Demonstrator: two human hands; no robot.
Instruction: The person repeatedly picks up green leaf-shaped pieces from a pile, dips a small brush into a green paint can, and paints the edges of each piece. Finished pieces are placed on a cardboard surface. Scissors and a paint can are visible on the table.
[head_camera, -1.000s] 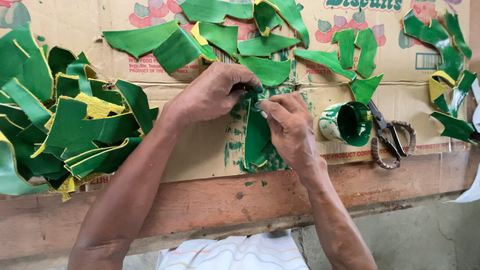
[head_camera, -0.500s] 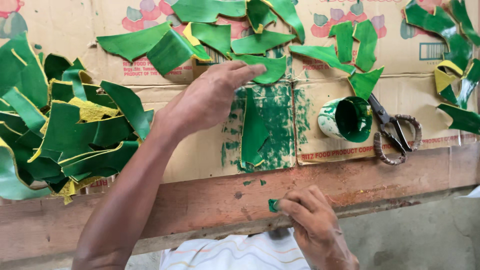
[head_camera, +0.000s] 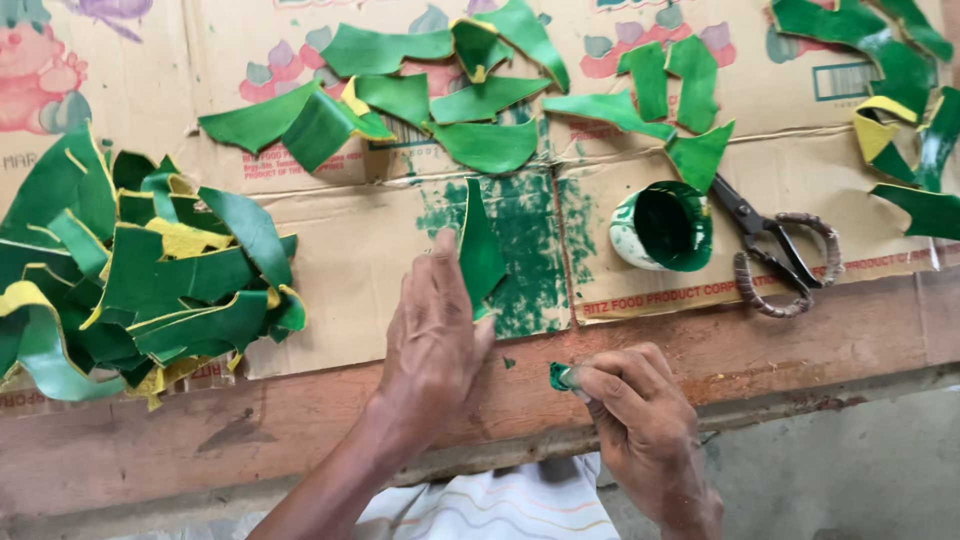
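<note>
We see the left hand pinching a curved green leaf-shaped piece between thumb and fingers, holding it upright over the green-smeared patch of the cardboard sheet. The right hand sits lower, over the wooden bench edge, its fingers closed together on a small green-soaked dabber — only its tip shows, so we cannot tell what kind it is.

Just right of the held piece stands a small paint cup, tipped toward us, green inside. Touching its right side lie scissors with wrapped handles, blades pointing up toward the cup's rim. Beyond the hands, a row of painted green pieces lies spread across the cardboard. To the left, well apart from both hands, a heap of green-and-yellow pieces is piled. More pieces lie at the far right — nothing lies between the hands and the cup.
</note>
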